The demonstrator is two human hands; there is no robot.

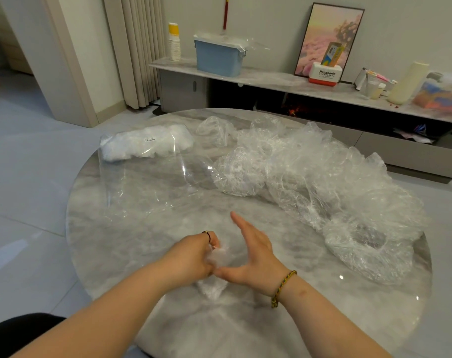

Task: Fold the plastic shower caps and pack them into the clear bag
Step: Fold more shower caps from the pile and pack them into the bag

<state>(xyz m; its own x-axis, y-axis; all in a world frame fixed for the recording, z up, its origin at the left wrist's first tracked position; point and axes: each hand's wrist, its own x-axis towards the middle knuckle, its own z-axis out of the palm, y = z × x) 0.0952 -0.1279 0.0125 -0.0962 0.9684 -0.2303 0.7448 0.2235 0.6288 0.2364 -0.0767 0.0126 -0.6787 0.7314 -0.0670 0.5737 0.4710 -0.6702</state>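
Note:
A folded shower cap (214, 285), bunched into a small white wad, sits at the near middle of the round marble table (116, 241). My left hand (191, 257) grips its upper part with curled fingers. My right hand (253, 254) stands edge-on beside it, fingers straight, thumb touching the cap near the left hand. A long heap of loose, crinkled clear shower caps (323, 182) runs from the table's far middle to its right side. The clear bag (144, 174) lies flat at the left, with packed white caps (146, 143) at its far end.
Behind the table runs a low marble-topped cabinet (271, 81) with a blue lidded bin (218, 55), stacked paper cups (174, 42), a framed picture (328, 40) and small boxes. The floor is light tile; a curtain hangs at the back left.

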